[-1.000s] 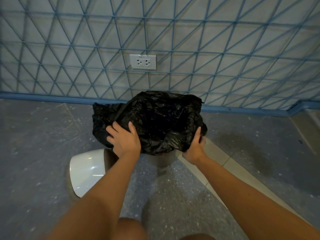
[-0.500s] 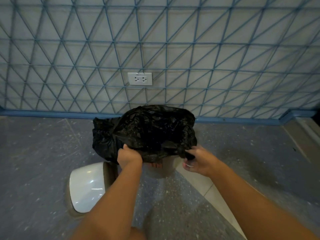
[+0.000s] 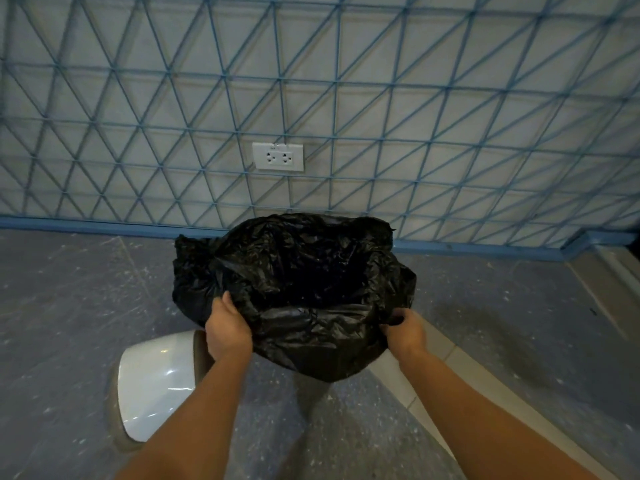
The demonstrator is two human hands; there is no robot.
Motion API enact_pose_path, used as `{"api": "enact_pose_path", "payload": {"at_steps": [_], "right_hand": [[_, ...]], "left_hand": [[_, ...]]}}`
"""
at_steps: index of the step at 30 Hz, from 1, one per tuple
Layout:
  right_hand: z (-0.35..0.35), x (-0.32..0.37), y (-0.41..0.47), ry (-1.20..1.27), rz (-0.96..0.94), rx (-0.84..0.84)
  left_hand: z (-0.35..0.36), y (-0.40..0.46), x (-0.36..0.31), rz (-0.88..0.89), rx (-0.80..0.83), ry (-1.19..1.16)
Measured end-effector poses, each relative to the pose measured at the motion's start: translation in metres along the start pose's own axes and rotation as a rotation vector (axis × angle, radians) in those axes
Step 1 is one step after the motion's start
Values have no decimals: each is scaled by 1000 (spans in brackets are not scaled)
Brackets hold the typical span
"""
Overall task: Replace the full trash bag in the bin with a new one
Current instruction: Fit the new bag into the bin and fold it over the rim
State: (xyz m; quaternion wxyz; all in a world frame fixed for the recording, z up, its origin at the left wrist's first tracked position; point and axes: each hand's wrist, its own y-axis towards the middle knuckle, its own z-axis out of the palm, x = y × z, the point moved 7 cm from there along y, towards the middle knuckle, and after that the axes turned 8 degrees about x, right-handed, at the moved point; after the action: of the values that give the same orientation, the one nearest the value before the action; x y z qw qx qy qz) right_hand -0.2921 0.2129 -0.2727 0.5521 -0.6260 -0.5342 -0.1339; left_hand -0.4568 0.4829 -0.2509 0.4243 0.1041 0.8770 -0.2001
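Note:
A crinkled black trash bag (image 3: 304, 282) is spread open over the bin, its mouth a dark hollow in the middle. The bin itself is almost wholly hidden under the plastic. My left hand (image 3: 227, 329) grips the bag's near-left edge. My right hand (image 3: 403, 329) pinches the near-right edge, fingers curled into the plastic. The bag's front flap hangs down between my hands.
A white domed bin lid (image 3: 156, 382) lies on its side on the grey floor at the left. Behind the bin runs a blue skirting under a wall with a blue triangle grid and a white socket (image 3: 277, 156). A pale tile strip (image 3: 446, 375) crosses the floor at right.
Both hands went from lying on top of the bag to gripping its near edge. The front flap has been pulled down and towards me, and the mouth has opened wider.

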Motion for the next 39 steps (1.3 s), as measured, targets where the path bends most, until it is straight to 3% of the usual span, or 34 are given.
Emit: {"api": "enact_pose_path", "payload": {"at_steps": [2,5,8,11,14,18,21,25,30,32,36,38,39], "right_hand": [[1,4,4,-56,-3,-28],[-17,25,0,-157,-41,-264],[-27,76,-17,-345,-301,-468],[-15,125,-23,-492,-575,-465],[0,154,-7,-625,-686,-340],[16,165,35,-756,-596,-165],[8,162,61,-515,-461,-155],[0,141,89,-194,-268,-78],[14,101,111,-138,12,135],[17,94,117,-159,-25,196],[-4,97,113,-137,-123,-103],[-15,99,95,-157,-134,-211],[-20,101,85,-204,-155,-258]], "left_hand": [[-3,1,-7,8,-56,-33],[-28,-5,-38,52,-316,5],[-38,-18,-96,312,-424,73],[-18,-26,-146,645,-305,163],[22,-15,-171,778,4,298],[51,32,-159,476,144,637],[56,62,-137,317,254,607],[65,84,-118,318,410,365],[71,71,-90,-165,753,-204],[66,71,-85,-191,719,-235],[28,91,-77,32,251,139],[15,96,-65,-72,186,283],[12,94,-56,-211,240,260]]}}
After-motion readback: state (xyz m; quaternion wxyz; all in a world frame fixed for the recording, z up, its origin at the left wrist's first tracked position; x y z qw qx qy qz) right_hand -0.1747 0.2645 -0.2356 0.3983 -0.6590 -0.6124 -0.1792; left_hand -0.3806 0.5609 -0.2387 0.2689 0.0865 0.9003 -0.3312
